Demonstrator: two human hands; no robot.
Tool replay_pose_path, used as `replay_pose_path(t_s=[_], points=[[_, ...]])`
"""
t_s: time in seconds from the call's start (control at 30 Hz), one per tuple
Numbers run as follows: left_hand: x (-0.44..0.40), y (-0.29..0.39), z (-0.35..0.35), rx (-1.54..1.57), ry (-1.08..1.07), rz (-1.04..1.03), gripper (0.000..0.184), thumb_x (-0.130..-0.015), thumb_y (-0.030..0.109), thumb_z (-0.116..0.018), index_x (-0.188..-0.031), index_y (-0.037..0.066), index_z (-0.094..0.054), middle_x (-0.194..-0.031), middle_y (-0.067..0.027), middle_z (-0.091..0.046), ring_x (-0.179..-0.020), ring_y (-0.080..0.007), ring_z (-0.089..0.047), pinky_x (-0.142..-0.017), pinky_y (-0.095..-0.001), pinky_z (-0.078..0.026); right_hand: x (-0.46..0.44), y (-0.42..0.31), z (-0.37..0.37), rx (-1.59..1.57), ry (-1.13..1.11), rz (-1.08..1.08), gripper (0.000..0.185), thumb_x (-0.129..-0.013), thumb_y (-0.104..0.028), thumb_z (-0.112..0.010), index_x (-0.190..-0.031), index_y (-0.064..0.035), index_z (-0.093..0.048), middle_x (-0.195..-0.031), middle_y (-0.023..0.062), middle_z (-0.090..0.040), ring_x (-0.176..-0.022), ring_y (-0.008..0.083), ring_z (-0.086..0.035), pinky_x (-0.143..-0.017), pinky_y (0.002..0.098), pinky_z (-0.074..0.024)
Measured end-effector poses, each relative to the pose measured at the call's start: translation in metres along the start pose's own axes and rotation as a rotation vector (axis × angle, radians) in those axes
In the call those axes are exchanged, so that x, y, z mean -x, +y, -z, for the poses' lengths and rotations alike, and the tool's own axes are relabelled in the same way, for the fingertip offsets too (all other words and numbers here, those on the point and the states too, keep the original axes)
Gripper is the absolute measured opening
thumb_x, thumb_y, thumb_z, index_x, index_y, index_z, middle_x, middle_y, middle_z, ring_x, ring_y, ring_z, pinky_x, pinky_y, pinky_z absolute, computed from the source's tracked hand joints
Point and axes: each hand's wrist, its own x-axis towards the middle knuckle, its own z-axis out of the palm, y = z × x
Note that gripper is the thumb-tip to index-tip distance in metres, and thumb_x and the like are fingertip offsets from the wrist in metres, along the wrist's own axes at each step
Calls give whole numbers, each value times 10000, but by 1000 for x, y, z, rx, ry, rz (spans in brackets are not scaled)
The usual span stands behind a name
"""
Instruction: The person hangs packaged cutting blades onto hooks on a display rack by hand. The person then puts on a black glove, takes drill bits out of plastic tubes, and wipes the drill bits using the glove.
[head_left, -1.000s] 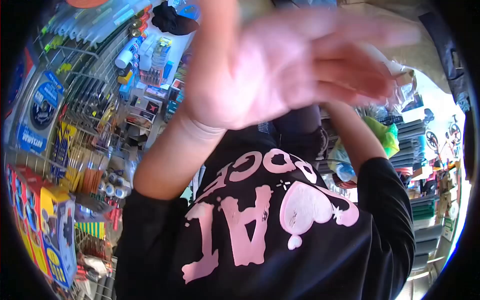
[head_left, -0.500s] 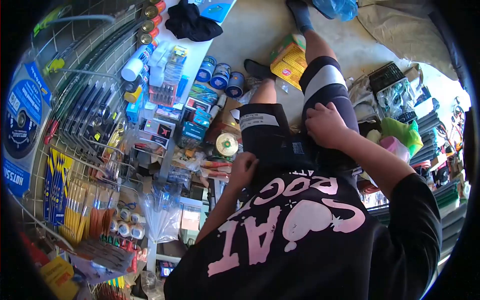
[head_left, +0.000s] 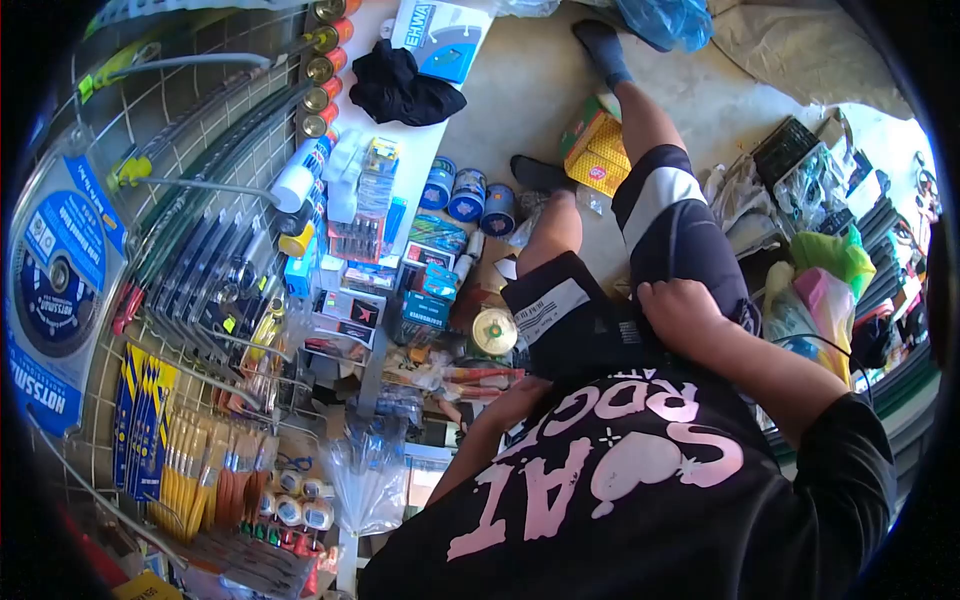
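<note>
My right hand [head_left: 682,312] rests on the right thigh of my dark shorts [head_left: 690,245], its fingers curled against the cloth; what they hold, if anything, is hidden. Beside my left hip, my left hand [head_left: 520,398] lies low against the shorts, with its fingers mostly out of sight. Pink lettering covers my black shirt [head_left: 700,520]. Both my legs stretch forward, with dark socks [head_left: 602,52] on the feet.
A wire rack with brushes [head_left: 190,470] and a packaged cutting disc [head_left: 62,280] stands at left. Beside it, a white surface [head_left: 425,150] holds a black cloth [head_left: 400,85]. Blue-labelled cans [head_left: 467,195] and a yellow box [head_left: 600,160] are ahead; bags [head_left: 825,300] lie at right.
A blurred hand close to the camera one second ago is gone from there. Since half a second ago the view has shifted, and both hands have stayed near my thighs and hip.
</note>
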Motion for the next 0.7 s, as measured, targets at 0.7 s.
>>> replay_pose_path(t_s=[0.7], points=[[-294,100,336,1064,1100,-703,593,-1028,336,-520,-1517,46,-355,-1550,-127,-394,-1355,-271,-424,-1104,-444,-332,-369,98,136,-293,870,20,608,-909,-341,-688,-1316,54,-469,-1162,298,-606,-1042,483,-623,-900,480,-517]])
